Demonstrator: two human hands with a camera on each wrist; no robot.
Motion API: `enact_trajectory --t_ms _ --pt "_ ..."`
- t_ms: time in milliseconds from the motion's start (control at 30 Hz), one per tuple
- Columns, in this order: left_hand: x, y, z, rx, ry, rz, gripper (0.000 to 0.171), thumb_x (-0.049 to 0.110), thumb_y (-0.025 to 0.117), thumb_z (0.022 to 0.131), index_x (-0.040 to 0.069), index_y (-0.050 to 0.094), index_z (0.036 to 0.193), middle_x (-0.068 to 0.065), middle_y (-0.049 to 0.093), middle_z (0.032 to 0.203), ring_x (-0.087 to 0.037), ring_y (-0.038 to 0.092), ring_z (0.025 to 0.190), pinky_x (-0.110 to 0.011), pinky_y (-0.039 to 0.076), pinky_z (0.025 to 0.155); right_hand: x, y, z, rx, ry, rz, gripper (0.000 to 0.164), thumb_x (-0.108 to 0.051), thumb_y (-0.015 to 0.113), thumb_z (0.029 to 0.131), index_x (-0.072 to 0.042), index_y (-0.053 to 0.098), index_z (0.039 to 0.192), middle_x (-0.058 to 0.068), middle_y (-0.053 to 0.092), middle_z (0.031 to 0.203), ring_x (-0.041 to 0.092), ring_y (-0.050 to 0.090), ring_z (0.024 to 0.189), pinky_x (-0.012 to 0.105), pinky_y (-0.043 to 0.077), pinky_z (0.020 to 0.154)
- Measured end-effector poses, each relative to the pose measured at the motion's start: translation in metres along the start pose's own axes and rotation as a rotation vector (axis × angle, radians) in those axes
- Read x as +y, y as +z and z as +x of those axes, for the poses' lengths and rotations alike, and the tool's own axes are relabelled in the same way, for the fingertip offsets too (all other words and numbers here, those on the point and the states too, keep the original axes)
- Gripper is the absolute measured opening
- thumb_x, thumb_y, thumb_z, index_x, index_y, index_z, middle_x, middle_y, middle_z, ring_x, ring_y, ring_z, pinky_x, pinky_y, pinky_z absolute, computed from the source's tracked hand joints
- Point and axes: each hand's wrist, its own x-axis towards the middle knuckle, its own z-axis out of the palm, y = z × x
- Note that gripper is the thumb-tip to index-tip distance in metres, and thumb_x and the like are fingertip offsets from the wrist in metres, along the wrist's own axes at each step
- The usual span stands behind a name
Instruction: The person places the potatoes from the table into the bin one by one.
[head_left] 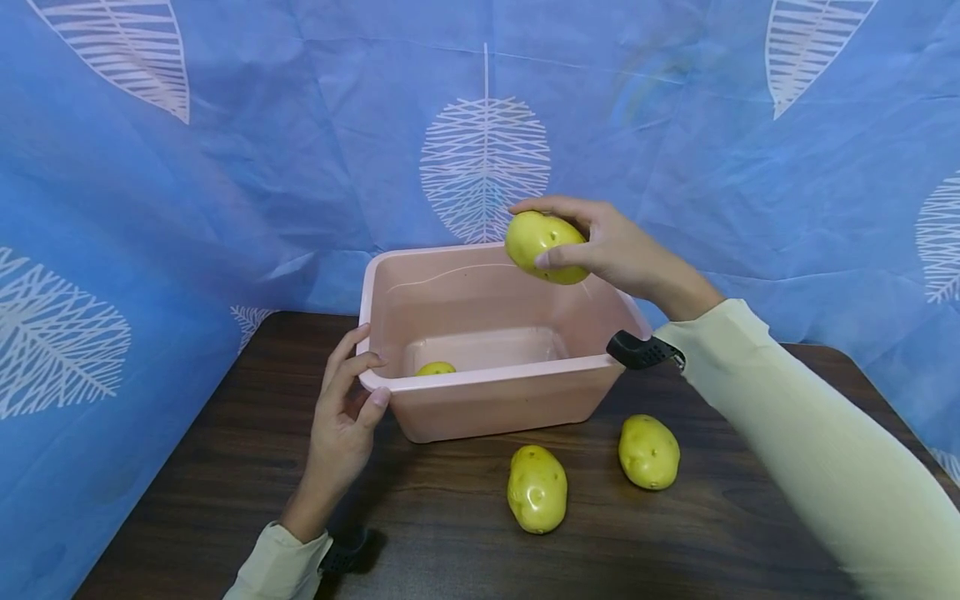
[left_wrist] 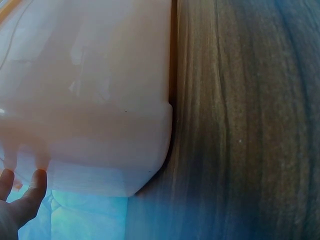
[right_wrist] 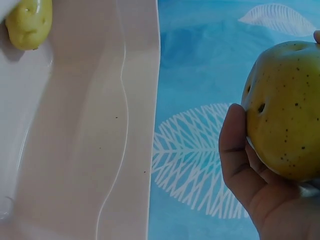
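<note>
A yellow potato (head_left: pixel 542 242) is gripped by my right hand (head_left: pixel 626 254), thumb on the near side and fingers over the top. It is held up above the back right part of a pink plastic basin (head_left: pixel 495 408). The right wrist view shows the held potato (right_wrist: pixel 287 110) large, with dark specks and eyes. My left hand (head_left: pixel 341 417) holds the basin's front left corner, fingers over the rim and thumb on the outside. Inside the basin, a potato (head_left: pixel 437 367) lies at the left, partly hidden by the front wall.
Two more potatoes, one (head_left: pixel 537 490) in front of the basin and one (head_left: pixel 649 452) to its right, lie on the dark wooden table (head_left: pixel 450 542). A blue cloth (head_left: pixel 337 125) with white leaf patterns hangs behind, close to the basin's back rim.
</note>
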Motion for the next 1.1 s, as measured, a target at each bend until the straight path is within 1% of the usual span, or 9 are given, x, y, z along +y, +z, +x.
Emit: enact_trajectory --t_ms 167,367,500,667,767,833,900,1000,1100 --pt "0.0 0.0 0.0 0.0 -0.003 -0.001 0.035 -0.003 0.061 0.096 0.003 0.06 0.13 0.004 0.034 0.167 -0.027 0.033 0.153 -0.015 0.045 0.108 0.003 0.0 0.009 0.002 0.018 -0.012 0.061 -0.021 0.068 0.092 -0.031 0.056 0.151 -0.002 0.054 0.151 0.024 0.055 0.12 0.037 0.054 0.092" --pt "-0.001 0.0 0.0 0.001 0.018 -0.032 0.035 -0.006 0.061 0.094 0.001 0.06 0.128 0.0 0.034 0.167 -0.03 0.034 0.151 -0.018 0.047 0.109 0.009 0.001 0.022 0.015 0.04 -0.016 0.063 -0.023 0.067 0.091 -0.027 0.054 0.153 -0.003 0.049 0.156 0.025 0.054 0.122 0.039 0.052 0.093" --pt "-0.002 0.001 0.001 -0.001 0.034 -0.053 0.035 -0.007 0.06 0.094 0.0 0.059 0.128 -0.003 0.034 0.167 -0.033 0.035 0.15 -0.02 0.047 0.11 0.013 0.002 0.03 0.008 0.062 0.013 0.063 -0.022 0.067 0.091 -0.025 0.053 0.153 -0.003 0.045 0.16 0.025 0.052 0.123 0.038 0.052 0.092" --pt "-0.001 0.0 0.0 0.001 0.011 -0.03 0.035 -0.005 0.061 0.095 0.001 0.059 0.129 0.001 0.034 0.167 -0.03 0.034 0.152 -0.021 0.046 0.11 0.018 0.007 0.042 -0.022 0.071 0.051 0.063 -0.022 0.068 0.093 -0.024 0.052 0.154 -0.002 0.043 0.161 0.025 0.053 0.124 0.037 0.053 0.094" --pt "-0.001 0.0 0.0 0.002 0.0 -0.005 0.035 -0.003 0.062 0.095 0.003 0.06 0.13 0.004 0.034 0.167 -0.029 0.033 0.152 -0.042 0.048 0.113 0.02 0.011 0.049 -0.052 0.08 0.061 0.063 -0.022 0.068 0.093 -0.024 0.052 0.154 -0.001 0.047 0.156 0.026 0.054 0.123 0.037 0.054 0.094" --pt "0.0 0.0 0.001 0.001 0.001 0.002 0.035 -0.002 0.061 0.095 0.004 0.06 0.13 0.005 0.034 0.167 -0.029 0.033 0.152 -0.055 0.046 0.112 0.021 0.014 0.053 -0.073 0.085 0.061 0.063 -0.022 0.068 0.094 -0.024 0.052 0.154 -0.001 0.049 0.154 0.026 0.054 0.122 0.037 0.054 0.093" --pt "-0.001 0.0 0.0 0.001 0.003 0.003 0.035 -0.002 0.062 0.095 0.004 0.06 0.13 0.005 0.034 0.167 -0.03 0.033 0.153 -0.068 0.042 0.109 0.021 0.017 0.057 -0.083 0.094 0.044 0.063 -0.023 0.069 0.093 -0.025 0.052 0.154 0.0 0.05 0.152 0.026 0.054 0.122 0.037 0.054 0.092" --pt "-0.001 0.0 0.001 -0.001 0.007 -0.001 0.035 -0.002 0.061 0.095 0.004 0.059 0.13 0.004 0.034 0.167 -0.032 0.032 0.152 -0.07 0.042 0.108 0.021 0.021 0.062 -0.097 0.103 0.02 0.063 -0.025 0.069 0.093 -0.027 0.052 0.153 0.0 0.05 0.152 0.027 0.054 0.121 0.038 0.054 0.092" --pt "-0.001 0.0 0.001 0.0 0.007 0.004 0.035 -0.002 0.061 0.095 0.004 0.06 0.129 0.004 0.034 0.167 -0.031 0.032 0.152 -0.066 0.043 0.109 0.022 0.023 0.066 -0.116 0.1 -0.004 0.063 -0.027 0.07 0.092 -0.029 0.052 0.153 0.001 0.05 0.151 0.026 0.054 0.122 0.04 0.053 0.092"
